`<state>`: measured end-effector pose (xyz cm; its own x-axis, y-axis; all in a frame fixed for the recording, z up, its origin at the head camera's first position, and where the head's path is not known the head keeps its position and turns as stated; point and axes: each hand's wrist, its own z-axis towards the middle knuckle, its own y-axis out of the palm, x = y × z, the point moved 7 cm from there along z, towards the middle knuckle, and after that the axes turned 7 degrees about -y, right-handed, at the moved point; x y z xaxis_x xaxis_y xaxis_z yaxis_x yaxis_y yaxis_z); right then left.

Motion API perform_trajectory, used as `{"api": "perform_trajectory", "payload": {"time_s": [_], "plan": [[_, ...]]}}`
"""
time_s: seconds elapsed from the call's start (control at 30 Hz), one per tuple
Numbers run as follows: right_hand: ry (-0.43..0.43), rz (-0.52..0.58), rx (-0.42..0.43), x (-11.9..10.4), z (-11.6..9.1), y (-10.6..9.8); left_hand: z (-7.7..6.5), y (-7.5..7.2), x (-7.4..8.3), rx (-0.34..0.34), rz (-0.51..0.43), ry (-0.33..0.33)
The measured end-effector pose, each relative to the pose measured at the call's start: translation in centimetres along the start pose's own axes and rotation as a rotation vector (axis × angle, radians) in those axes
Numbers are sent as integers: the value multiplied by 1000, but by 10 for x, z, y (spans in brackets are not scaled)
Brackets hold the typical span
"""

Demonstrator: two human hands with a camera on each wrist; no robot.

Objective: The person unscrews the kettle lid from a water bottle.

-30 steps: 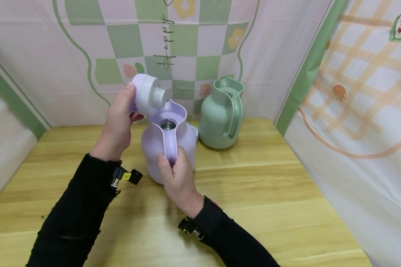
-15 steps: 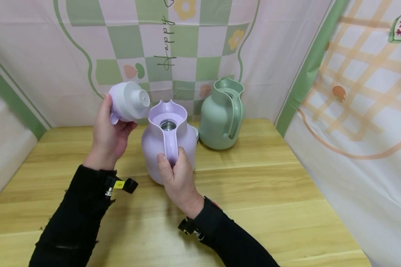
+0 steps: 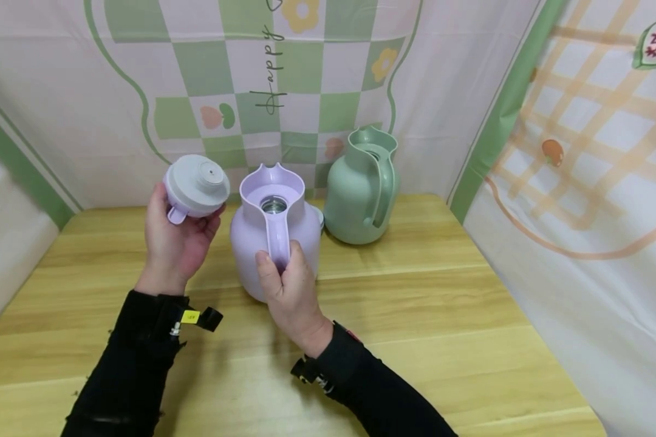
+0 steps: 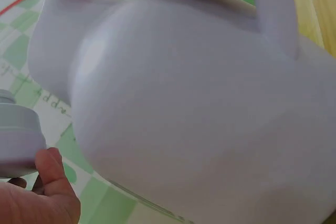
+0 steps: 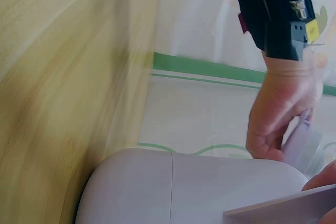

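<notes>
A purple thermos jug (image 3: 251, 243) stands upright on the wooden table, its mouth uncovered and the steel neck showing inside. My right hand (image 3: 292, 297) grips the jug's handle from the near side, thumb on top. To the left of the jug, my left hand (image 3: 175, 243) holds the jug's lid (image 3: 197, 185) up in the air. The lid is purple with a pale grey stopper, which faces up and toward the camera. In the left wrist view the lid (image 4: 18, 140) sits against the fingers at the left edge, beside the jug's large body (image 4: 199, 93).
A green thermos jug (image 3: 358, 194) stands behind and to the right of the purple one. A pale round object (image 3: 321, 217) shows partly behind the purple jug. Patterned cloth (image 3: 251, 67) hangs at the table's back and sides.
My left hand has moved the lid left and down, away from the jug's mouth, turning the stopper from sideways to upward. The right hand keeps its hold on the handle.
</notes>
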<state>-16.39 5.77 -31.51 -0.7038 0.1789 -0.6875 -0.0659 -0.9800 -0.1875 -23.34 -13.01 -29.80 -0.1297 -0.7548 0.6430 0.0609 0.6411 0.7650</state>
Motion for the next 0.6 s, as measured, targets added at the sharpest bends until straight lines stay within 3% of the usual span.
{"api": "perform_trajectory", "payload": {"time_s": [0.2,0.4,0.6], "plan": [[5,8,2,0,0,0,-2,-20,-12,34,-34,-65],[17,24,-6,0,-1,1,-5,-36,-20,-3,-38,-73],[18,15,-4,0,-1,0,-6,-48,-25,-65,134,-28]]}}
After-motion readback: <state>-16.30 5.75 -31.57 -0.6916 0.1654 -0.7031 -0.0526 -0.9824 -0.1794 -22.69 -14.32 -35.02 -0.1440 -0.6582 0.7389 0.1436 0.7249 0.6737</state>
